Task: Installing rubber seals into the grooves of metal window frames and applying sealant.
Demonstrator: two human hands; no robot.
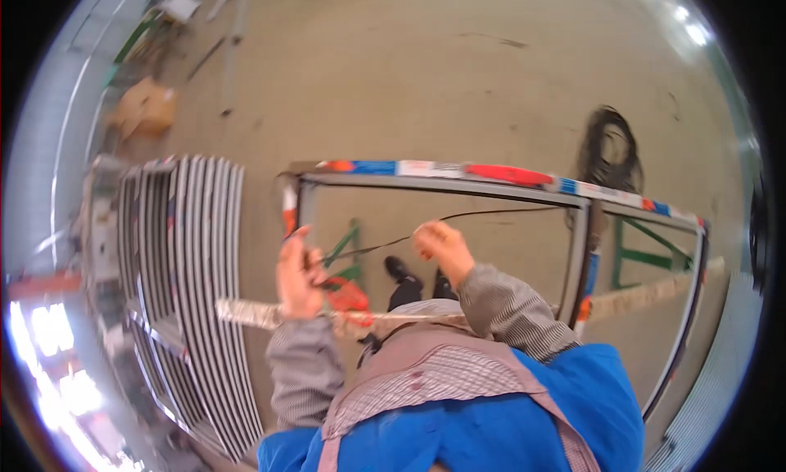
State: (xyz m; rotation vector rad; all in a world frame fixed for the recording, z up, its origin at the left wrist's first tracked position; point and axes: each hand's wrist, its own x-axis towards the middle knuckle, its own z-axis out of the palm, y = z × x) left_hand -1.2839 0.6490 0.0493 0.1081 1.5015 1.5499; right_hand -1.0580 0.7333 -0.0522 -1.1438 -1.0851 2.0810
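Head cam: metal frame (385, 180) laid out ahead, coloured strips (422, 168) already along far bar; dark strap (508, 212) spans opening, looks unfastened, prob. part-done. L hand (299, 277) half-open, R hand (440, 247) loosely curled; grip unclear, both. Red item (348, 298) & pale beam (254, 312) crowd L hand; frame stack (209, 267) far L, black coil (610, 144) beyond.

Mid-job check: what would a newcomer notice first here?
First, the large metal frame across the middle, its far edge banded in red, white and blue, with the right hand over its opening and the left hand near its left side. Next, the row of grey frames at left, then the dark coil on the floor beyond, at upper right.
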